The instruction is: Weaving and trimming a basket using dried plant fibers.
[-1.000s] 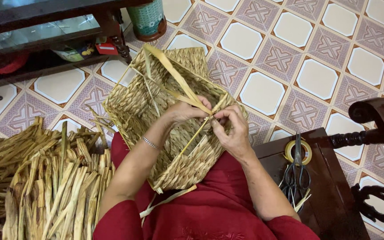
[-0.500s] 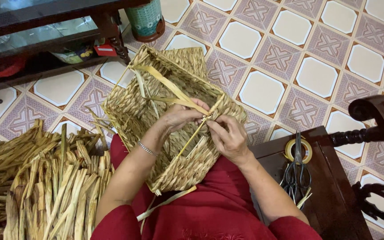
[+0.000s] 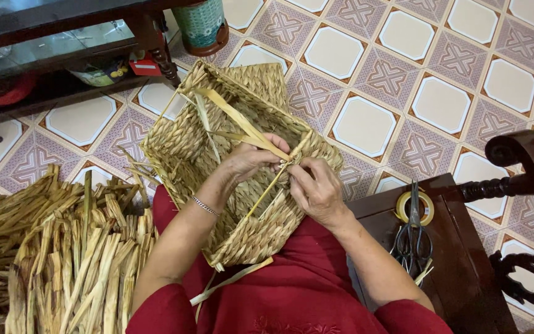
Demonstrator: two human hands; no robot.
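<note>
— Shifted since a moment ago: the woven basket is lying a little further round on the lap, and the broad flat strip that was arching high over its mouth is now lying lower across the opening. Both hands are keeping to the same spot on the rim.

— Hands?

— The left hand is reaching over the opening, fingers curled and pinching the end of the flat strip at the near rim. The right hand is meeting it from outside, fingertips closed on a thin straw strand that is running down into the basket. Neither hand is opening at all.

— Basket position?

— Tilted on the red skirt, mouth facing up toward the camera, far edge hanging over the tiled floor.

— Surroundings?

— A heap of dried reeds is lying just beside the left arm. Scissors and a tape roll are sitting on a dark wooden surface near the right arm.
</note>
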